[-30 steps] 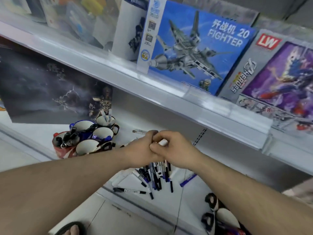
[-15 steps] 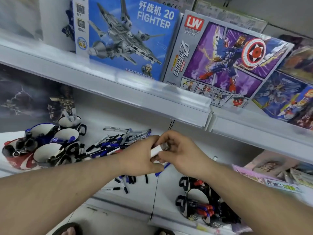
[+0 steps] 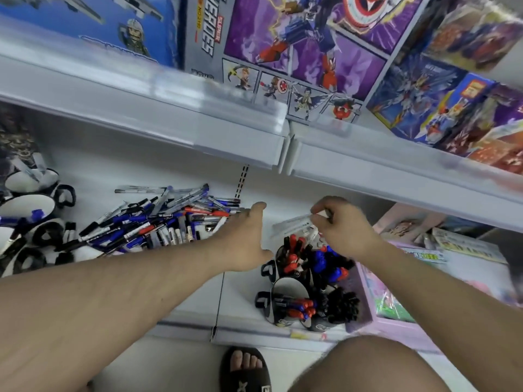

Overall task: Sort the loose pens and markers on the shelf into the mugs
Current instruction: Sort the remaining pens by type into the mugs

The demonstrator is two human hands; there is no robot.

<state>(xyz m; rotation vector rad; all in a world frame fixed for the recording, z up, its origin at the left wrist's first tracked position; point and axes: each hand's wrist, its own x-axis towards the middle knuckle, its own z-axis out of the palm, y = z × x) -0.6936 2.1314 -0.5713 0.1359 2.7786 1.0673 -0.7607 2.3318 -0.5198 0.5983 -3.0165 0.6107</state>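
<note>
Head view looks down on a white metal shelf under a second white shelf carrying colourful toy boxes. On the lower shelf lies a loose heap of blue, black and red pens and markers, spread from the left centre to just beside the left hand. That hand reaches forward with fingers straight and relaxed, its fingertips at the right edge of the heap; the grip holds nothing that shows. The right hand hovers above a cluster of black-and-white mugs at the shelf's front right; its fingers are curled in a pinch on a thin white marker, blurred, which points left from the fingertips. These mugs already hold red-capped, blue-capped and black-capped markers, standing cap up. A second group of black-and-white mugs stands at the far left, one with a blue-capped pen in it. Pink boxes lie just right of the front mugs. Below the shelf edge, a foot in a black slipper stands on the floor.
</note>
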